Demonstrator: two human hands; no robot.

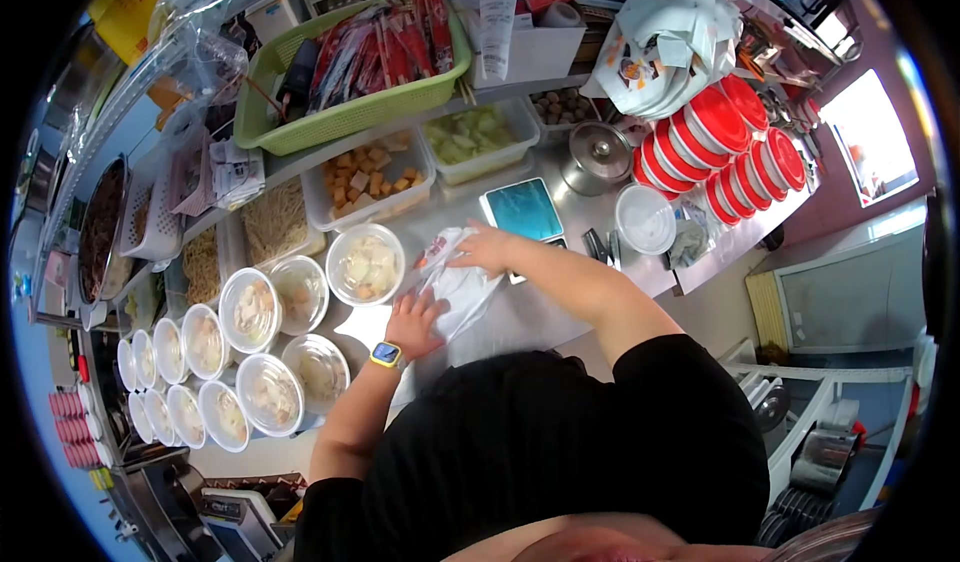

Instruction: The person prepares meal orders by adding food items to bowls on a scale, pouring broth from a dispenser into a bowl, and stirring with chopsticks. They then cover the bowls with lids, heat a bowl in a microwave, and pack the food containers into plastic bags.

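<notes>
A white plastic bag lies crumpled on the metal counter in front of my body. My left hand, with a yellow-cased watch on the wrist, rests at the bag's left edge with its fingers spread. On the bag's upper part lies my right hand, its fingers bent against the plastic; whether they pinch it is unclear. Just beyond my left hand stands a round lidded bowl of food. A tablet with a blue-green screen lies to the right of the bag.
Several lidded bowls fill the left counter. Behind are tubs of tofu cubes and green vegetable, below a green basket. A steel pot, a clear container and red-lidded stacks stand at the right.
</notes>
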